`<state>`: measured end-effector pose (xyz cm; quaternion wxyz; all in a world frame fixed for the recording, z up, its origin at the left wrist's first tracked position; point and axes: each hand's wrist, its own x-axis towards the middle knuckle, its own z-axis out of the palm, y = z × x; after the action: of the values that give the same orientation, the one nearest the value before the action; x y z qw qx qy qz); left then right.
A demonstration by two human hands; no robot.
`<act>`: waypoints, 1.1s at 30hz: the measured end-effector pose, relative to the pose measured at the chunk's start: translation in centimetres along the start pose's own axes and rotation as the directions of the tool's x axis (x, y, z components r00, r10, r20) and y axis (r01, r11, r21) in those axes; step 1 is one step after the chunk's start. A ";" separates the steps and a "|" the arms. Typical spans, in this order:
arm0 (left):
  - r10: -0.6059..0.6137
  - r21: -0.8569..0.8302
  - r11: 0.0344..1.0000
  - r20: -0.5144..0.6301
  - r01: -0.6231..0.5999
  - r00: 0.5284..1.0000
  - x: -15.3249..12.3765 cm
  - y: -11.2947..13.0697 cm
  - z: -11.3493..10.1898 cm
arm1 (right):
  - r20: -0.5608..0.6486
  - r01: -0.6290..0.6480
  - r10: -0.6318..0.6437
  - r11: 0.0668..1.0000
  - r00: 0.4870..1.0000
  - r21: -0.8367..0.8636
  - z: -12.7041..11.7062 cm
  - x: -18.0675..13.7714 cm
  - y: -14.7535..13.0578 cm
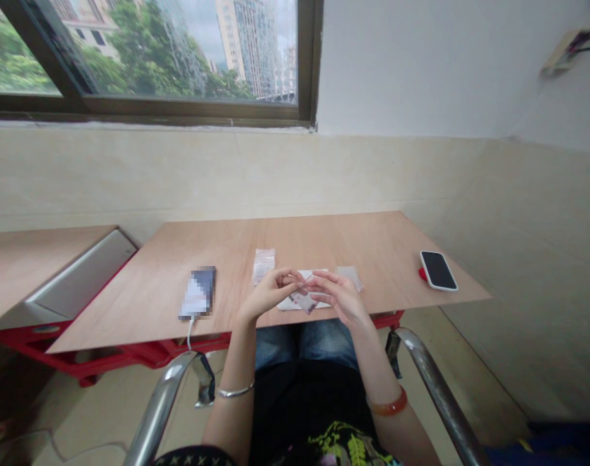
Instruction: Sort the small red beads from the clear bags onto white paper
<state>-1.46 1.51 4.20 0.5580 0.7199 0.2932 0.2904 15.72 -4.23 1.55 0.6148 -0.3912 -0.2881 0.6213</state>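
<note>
My left hand (270, 291) and my right hand (338, 296) meet above the near edge of the wooden table (372, 246). Together they pinch a small clear plastic bag (305, 299) with something small and dark inside. The fingertips of both hands are closed on its top edge. Under the hands lies a white sheet (289, 303). Another small clear bag (264, 264) lies just beyond my left hand, and a third clear bag (349, 276) lies beyond my right hand.
A phone (198, 292) with a white cable lies left of my hands. A second phone (438, 270) with a dark screen lies near the table's right edge. Chrome chair arms (165, 395) flank my lap. A grey panel (81, 275) sits at left.
</note>
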 end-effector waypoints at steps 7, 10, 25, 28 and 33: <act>-0.016 -0.040 0.999 0.096 0.020 0.995 -0.1 0.1 -0.1 | 0.060 -0.040 0.037 0.999 0.998 0.037 -0.1 0.1 0.1; -0.004 -0.040 0.999 0.166 0.011 0.986 0.0 0.0 -0.1 | 0.107 -0.073 0.067 0.996 0.992 0.059 -0.4 0.1 0.3; 0.040 -0.049 0.998 0.102 -0.035 0.994 -0.3 0.6 -0.1 | 0.095 -0.124 0.108 0.975 0.990 0.183 -0.2 -0.6 -0.2; 0.038 -0.046 0.998 0.107 -0.033 0.994 -0.1 0.6 0.3 | 0.071 -0.083 0.074 0.986 0.995 0.142 0.2 -0.8 -0.2; 0.079 0.005 0.997 0.122 -0.080 0.989 0.2 0.7 0.8 | -0.005 0.007 -0.007 1.000 1.000 0.019 0.7 -0.9 -0.2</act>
<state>-0.66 0.96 4.69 0.5592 0.7503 0.2309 0.2664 15.17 -5.04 2.25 0.6212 -0.3860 -0.2822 0.6209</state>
